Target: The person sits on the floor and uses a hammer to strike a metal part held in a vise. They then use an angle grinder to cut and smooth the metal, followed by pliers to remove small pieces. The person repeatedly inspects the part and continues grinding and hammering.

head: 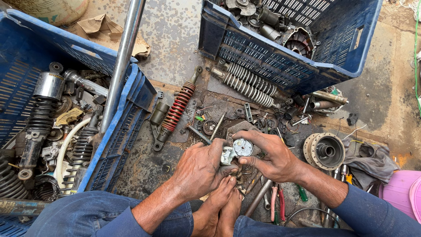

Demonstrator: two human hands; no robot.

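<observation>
My left hand (199, 169) and my right hand (267, 153) meet low in the middle of the head view, both closed around a small round silvery metal part (241, 148) with a pale housing. The right thumb and fingers curl over its right side, and the left fingers grip its left edge. My bare feet (221, 206) sit just below the hands. A screwdriver-like rod (199, 134) and other small tools lie on the ground just beyond the part.
A blue crate (131, 114) at left holds black shock absorbers and a steel tube (122, 61). Another blue crate (280, 61) of engine parts stands at top right. A red-spring shock (177, 107), grey springs (247, 83), a round hub (324, 151), rags and pliers litter the greasy floor.
</observation>
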